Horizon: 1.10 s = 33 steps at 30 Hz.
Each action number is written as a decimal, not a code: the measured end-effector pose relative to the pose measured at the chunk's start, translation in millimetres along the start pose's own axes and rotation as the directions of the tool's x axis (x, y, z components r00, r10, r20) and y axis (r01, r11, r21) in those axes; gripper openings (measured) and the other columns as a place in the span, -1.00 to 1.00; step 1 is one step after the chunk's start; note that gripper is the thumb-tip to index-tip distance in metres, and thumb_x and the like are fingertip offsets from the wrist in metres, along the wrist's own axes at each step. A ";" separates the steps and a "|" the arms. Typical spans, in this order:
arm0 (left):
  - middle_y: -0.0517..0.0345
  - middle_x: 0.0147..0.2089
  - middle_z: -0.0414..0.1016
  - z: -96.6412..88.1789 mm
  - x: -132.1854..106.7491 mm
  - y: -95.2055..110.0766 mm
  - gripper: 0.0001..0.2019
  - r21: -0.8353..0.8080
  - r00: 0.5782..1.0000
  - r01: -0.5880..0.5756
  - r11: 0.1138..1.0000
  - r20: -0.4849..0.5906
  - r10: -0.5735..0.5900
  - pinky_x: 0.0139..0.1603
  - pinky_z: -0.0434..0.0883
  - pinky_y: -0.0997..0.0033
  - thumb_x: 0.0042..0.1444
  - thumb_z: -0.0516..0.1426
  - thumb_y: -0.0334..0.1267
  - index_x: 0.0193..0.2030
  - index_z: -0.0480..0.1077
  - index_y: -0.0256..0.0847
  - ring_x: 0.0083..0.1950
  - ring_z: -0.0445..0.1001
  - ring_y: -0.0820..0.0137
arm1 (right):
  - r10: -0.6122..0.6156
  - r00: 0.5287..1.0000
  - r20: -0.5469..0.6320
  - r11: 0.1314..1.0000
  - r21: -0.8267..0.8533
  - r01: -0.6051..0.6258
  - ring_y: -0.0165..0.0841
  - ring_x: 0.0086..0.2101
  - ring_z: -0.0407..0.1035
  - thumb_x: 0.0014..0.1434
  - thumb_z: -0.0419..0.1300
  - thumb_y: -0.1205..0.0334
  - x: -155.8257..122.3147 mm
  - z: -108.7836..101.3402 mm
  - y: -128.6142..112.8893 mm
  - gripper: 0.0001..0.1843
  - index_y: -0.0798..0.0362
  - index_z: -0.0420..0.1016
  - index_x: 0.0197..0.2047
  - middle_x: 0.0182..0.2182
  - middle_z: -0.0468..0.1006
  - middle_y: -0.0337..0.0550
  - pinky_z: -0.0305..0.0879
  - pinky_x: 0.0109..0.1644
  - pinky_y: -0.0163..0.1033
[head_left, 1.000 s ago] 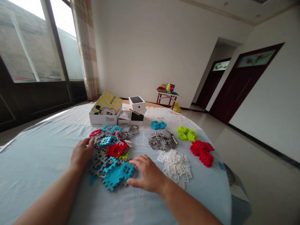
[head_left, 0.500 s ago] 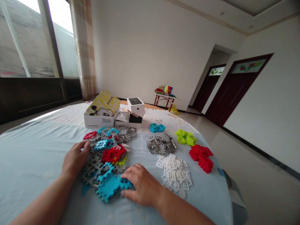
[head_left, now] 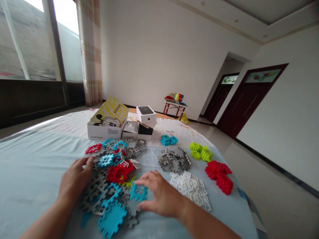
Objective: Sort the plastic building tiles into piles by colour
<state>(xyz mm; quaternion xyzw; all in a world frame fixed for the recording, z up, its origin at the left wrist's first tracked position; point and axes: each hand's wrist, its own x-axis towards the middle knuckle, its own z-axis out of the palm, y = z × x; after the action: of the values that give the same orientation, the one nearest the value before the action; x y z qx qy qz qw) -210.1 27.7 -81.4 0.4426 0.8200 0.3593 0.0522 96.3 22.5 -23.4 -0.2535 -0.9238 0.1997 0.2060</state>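
Note:
A mixed heap of interlocking plastic tiles (head_left: pixel 112 179) in blue, red, grey and yellow-green lies on the light blue tablecloth (head_left: pixel 35 159). My left hand (head_left: pixel 74 179) rests flat on the heap's left edge, fingers stretched toward grey tiles. My right hand (head_left: pixel 159 196) lies on the heap's right side with fingers spread, touching a blue square tile (head_left: pixel 138 192). A larger blue tile (head_left: pixel 112 219) sits nearest me.
Sorted piles lie to the right: white tiles (head_left: pixel 191 189), grey tiles (head_left: pixel 174 159), red tiles (head_left: pixel 220 176), yellow-green tiles (head_left: pixel 200 152), blue tiles (head_left: pixel 168 140). A cartoon-printed box (head_left: pixel 107 121) and small white boxes (head_left: pixel 146 114) stand behind. The table edge drops off at right.
My right hand slid slightly right and lifted off the blue tiles, which now lie apart. The left hand stayed on the heap's left edge. The view shifted a little.

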 end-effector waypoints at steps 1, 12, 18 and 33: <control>0.03 0.00 0.40 -0.8 -0.9 1.3 -0.56 -0.003 1.000 0.011 1.000 0.006 -0.011 -0.12 0.31 0.35 0.10 -0.16 0.03 -0.10 0.39 -0.13 -0.19 0.42 0.31 | 0.027 0.999 -0.046 0.999 -0.026 -0.029 -0.29 -0.06 0.24 -0.09 0.34 0.09 6.5 -7.7 8.0 -0.38 -0.05 0.34 0.07 -0.08 0.40 -0.13 0.12 0.08 -0.20; 0.05 -0.04 0.45 0.0 -4.9 2.2 -0.60 -0.025 0.999 0.017 1.000 -0.049 -0.018 -0.16 0.32 0.28 0.10 -0.14 0.01 -0.20 0.42 -0.10 -0.21 0.46 0.25 | 0.360 0.816 -0.453 0.798 -0.305 -0.521 -0.18 -0.12 0.33 -0.14 0.35 0.15 102.6 -37.5 145.2 -0.49 0.05 0.44 -0.07 -0.19 0.47 -0.02 0.21 -0.02 -0.12; 0.04 0.00 0.41 -3.3 -6.2 6.1 -0.58 -0.014 0.999 0.051 0.999 0.003 -0.051 -0.10 0.30 0.30 0.11 -0.16 0.00 -0.15 0.41 -0.13 -0.14 0.44 0.25 | 0.359 0.811 -0.462 0.820 -0.258 -0.510 -0.15 -0.05 0.28 -0.08 0.30 0.19 101.5 -35.0 148.0 -0.48 0.13 0.40 -0.02 -0.11 0.43 0.07 0.19 0.02 -0.09; 0.01 -0.03 0.44 -3.5 -10.2 12.8 -0.54 0.093 1.000 0.007 0.996 -0.028 -0.004 -0.14 0.30 0.29 0.11 -0.19 0.01 -0.13 0.43 -0.14 -0.08 0.42 0.20 | 0.092 0.986 -0.136 0.995 -0.016 -0.095 -0.37 -0.26 0.38 0.09 0.16 0.28 46.4 8.2 26.5 -0.82 0.06 0.49 -0.20 -0.31 0.53 -0.16 0.26 -0.13 -0.29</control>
<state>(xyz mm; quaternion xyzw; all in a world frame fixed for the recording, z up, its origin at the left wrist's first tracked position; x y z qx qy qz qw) -196.5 22.5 -73.1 0.4372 0.8376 0.3268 0.0211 66.1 66.9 -29.8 -0.3120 -0.8969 0.1812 0.2556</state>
